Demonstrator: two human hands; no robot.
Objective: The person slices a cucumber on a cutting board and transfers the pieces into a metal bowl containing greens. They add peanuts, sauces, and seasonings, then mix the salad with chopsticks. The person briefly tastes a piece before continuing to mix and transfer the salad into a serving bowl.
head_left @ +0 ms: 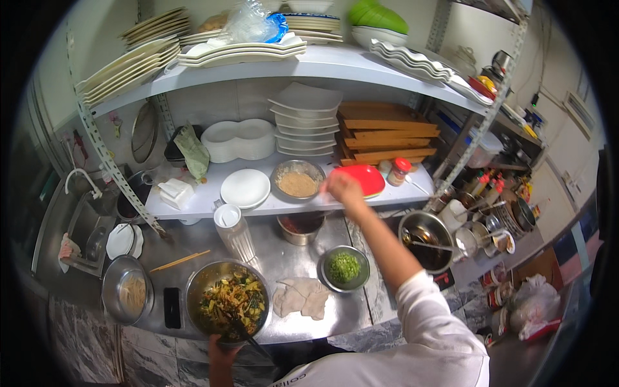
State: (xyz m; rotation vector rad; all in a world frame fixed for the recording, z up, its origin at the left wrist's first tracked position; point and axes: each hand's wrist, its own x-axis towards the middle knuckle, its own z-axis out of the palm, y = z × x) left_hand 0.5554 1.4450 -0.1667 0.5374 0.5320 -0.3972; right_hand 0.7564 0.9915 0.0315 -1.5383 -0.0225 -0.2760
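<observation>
My left hand (pixel 222 350) grips the near rim of a large steel mixing bowl (pixel 191 295). Inside that bowl is a mix of chopped vegetables (pixel 234 305), coated in reddish-orange seasoning. A black-handled utensil (pixel 244 331) leans in it, its handle over the near rim. My right hand (pixel 342 187) is stretched out to the lower shelf, blurred by motion, in front of a stack of red plates (pixel 370 180). Just left of it stands a steel bowl of beige crumbs or powder (pixel 297 184). Whether its fingers hold anything is unclear.
On the steel counter (pixel 346 309) are a folded cloth (pixel 303 297), a bowl of chopped greens (pixel 344 267), a clear pitcher (pixel 234 234), chopsticks (pixel 180 260), a phone (pixel 172 307) and a steel bowl (pixel 111 290). A deep pot (pixel 404 246) stands right, beneath my right arm. The shelf edge (pixel 271 210) overhangs the counter.
</observation>
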